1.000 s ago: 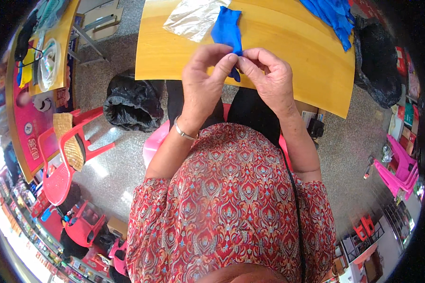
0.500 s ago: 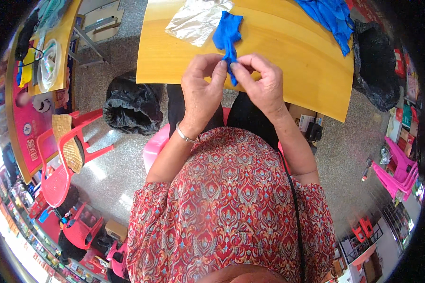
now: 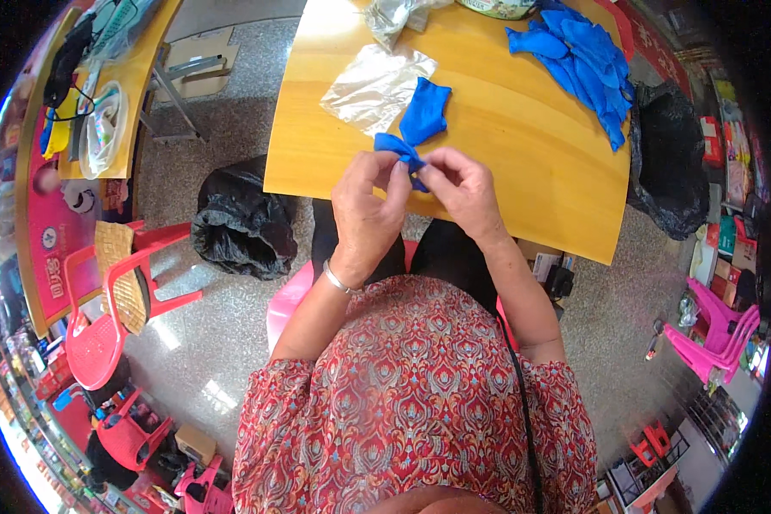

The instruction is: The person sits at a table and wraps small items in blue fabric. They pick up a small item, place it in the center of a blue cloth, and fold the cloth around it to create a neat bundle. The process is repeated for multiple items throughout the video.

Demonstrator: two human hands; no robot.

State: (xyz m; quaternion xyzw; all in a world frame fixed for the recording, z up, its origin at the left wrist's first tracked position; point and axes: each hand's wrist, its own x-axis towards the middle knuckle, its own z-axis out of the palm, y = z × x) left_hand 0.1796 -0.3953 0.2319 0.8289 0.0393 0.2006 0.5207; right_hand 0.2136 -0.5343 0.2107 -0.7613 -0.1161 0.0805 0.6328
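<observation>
A small strip of shiny blue cloth [image 3: 426, 111] lies over the table, its broad end flat and pointing away from me. Its narrow part is bent and looped between my fingers; whether the loop is a knot I cannot tell. My left hand [image 3: 368, 195] pinches the cloth between thumb and forefinger. Close beside it, my right hand [image 3: 464, 190] pinches the same cloth, thumb against the curled forefinger. A short blue tip shows below the fingertips. Just past the left hand, a clear plastic sheet or bag [image 3: 368, 90] lies flat on the yellow wooden table [image 3: 522, 184].
A heap of blue cloth pieces [image 3: 578, 64] is at the table's far right. Crumpled clear plastic [image 3: 394, 19] is at the far edge. Black bags stand left [image 3: 240, 223] and right [image 3: 670, 163]. A pink chair [image 3: 103, 325] stands on the left.
The narrow part of the cloth, straight before, is now bent into a loop at my fingertips. The view has shifted, showing more of the table's far side.
</observation>
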